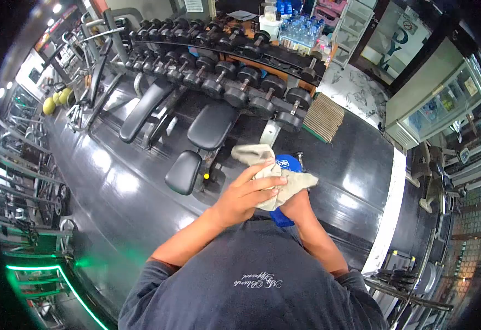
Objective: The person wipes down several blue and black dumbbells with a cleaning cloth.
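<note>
A light beige cloth [290, 184] is draped over the middle of a blue dumbbell-like object [289, 163] in front of my chest. The object's round upper end bears a white logo, and its lower end shows just above my shirt. My left hand [245, 192] lies over the cloth from the left, its fingers pressing it against the blue object. From the right, my right hand [296, 204] holds the blue object at its middle; the cloth hides most of its fingers.
Ahead stands a two-tier rack of black dumbbells [213, 87]. Black padded benches [212, 126] are before it. A ribbed mat [324, 117] lies right of the rack, bottles [302, 30] stand behind, and a glass-door fridge [444, 104] is at right. Gym machines line the left.
</note>
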Tool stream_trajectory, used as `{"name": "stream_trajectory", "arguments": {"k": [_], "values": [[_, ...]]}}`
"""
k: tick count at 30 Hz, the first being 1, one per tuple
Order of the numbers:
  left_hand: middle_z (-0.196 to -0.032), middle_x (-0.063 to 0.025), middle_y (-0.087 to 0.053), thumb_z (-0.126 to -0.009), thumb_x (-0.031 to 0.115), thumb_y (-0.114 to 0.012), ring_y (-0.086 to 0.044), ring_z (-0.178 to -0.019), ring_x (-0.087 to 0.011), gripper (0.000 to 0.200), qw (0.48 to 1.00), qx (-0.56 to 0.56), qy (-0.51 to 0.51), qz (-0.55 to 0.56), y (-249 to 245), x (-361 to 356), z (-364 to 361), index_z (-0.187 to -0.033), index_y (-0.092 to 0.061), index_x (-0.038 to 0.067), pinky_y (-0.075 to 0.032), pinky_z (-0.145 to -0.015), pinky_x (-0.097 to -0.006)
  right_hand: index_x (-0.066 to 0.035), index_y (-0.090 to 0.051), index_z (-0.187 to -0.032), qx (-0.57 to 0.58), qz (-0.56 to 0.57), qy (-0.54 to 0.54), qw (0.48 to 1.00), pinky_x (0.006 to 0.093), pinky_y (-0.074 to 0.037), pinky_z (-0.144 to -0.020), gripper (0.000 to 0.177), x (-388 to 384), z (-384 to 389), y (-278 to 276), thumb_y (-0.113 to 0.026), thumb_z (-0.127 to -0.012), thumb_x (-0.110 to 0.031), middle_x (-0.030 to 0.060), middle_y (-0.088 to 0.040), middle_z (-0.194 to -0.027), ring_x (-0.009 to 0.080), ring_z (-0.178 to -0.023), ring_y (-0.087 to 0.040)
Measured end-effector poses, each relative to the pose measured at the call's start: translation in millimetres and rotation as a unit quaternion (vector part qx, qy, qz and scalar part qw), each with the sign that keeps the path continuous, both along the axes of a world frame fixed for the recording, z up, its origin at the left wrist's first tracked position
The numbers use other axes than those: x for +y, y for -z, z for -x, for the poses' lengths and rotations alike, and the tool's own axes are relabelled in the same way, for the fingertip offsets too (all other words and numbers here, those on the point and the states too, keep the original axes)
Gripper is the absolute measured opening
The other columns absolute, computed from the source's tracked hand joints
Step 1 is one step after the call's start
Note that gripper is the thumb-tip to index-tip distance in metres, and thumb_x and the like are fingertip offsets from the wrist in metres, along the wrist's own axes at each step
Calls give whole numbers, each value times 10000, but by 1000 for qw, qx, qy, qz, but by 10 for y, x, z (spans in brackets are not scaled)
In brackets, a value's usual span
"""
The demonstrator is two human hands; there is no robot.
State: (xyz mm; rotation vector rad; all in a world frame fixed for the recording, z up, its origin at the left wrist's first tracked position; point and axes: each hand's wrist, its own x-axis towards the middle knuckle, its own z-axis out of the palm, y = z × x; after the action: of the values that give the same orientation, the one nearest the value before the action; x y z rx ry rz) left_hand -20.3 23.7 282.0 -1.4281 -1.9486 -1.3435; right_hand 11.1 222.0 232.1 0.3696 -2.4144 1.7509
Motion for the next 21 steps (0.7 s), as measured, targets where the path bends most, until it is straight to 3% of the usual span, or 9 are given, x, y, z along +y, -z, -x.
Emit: {"name": "stream_trajectory", "arguments": {"k": [3,7,10,13,14,15,16,18,21], "values": [[-1375,-189,-646,-922,-8,-607,-563,-1348,-425,364,994,-62,-49,-71,-56,158,7,-1280,-583,59,-416,-1144,-543,-41,-680,-1235,15,12,24,1000,377,-542,-956,396,-117,-118,-254,-718,-842,-9,147,-736,-1197,268,-1112,-715],[-1323,-179,-652,-1041,45,-487,-620,-1251,-272,227,899,-426,-36,-96,-326,158,76,-1254,-561,17,-449,-1103,-407,-18,-677,-1208,80,-51,12,995,372,-550,-929,410,-198,-88,-472,-759,-806,-13,131,-740,-1151,285,-1103,-718],[-1279,-160,-691,-1031,85,-551,-659,-1216,-268,210,950,-261,-84,-149,0,87,85,-1228,-590,22,-481,-1046,-353,-17,-692,-1177,-27,29,49,998,367,-559,-901,380,-148,-110,-451,-779,-808,-26,113,-759,-1076,222,-1008,-735],[-1289,-166,-688,-1023,74,-568,-660,-1219,-276,200,927,-325,-151,-111,316,-32,-34,-1214,-585,16,-489,-1029,-341,-18,-728,-1037,65,7,122,990,331,-565,-798,182,-80,-43,-468,-781,-866,-51,78,-751,-957,174,-861,-727],[-1267,-152,-682,-1058,112,-546,-664,-1174,-262,199,914,-355,-180,-75,283,-51,-64,-1237,-560,26,-498,-1008,-341,-22,-717,-1015,-58,84,137,985,333,-553,-754,140,-32,-40,-506,-770,-887,-40,65,-727,-892,166,-790,-701],[-1245,-144,-674,-1070,130,-536,-660,-1148,-241,201,860,-471,-156,-116,315,-38,-65,-1242,-549,27,-506,-995,-343,-25,-706,-993,-181,159,150,959,335,-542,-709,100,-6,-39,-567,-759,-908,-29,53,-702,-827,158,-718,-676],[-1222,-136,-665,-1082,148,-526,-655,-1122,-220,204,791,-578,-129,-156,359,4,-43,-1247,-539,27,-513,-983,-345,-70,-598,-848,-79,306,144,938,336,-459,-535,134,-82,-6,-617,-681,-928,-2,41,-548,-644,159,-521,-517],[-1159,-102,-658,-1109,230,-512,-662,-1039,-185,267,647,-723,-55,-237,428,112,-35,-1279,-522,24,-553,-937,-353,-94,-514,-863,2,443,26,896,336,-433,-552,153,-100,127,-754,-595,-988,-57,5,-441,-621,139,-517,-435],[-1128,-100,-673,-1102,234,-528,-666,-1020,-185,260,554,-767,66,-316,299,251,-24,-1243,-547,16,-568,-924,-364,-121,-447,-877,74,482,-40,872,329,-409,-577,181,-216,214,-900,-550,-1018,-78,-8,-379,-628,120,-538,-392]]}}
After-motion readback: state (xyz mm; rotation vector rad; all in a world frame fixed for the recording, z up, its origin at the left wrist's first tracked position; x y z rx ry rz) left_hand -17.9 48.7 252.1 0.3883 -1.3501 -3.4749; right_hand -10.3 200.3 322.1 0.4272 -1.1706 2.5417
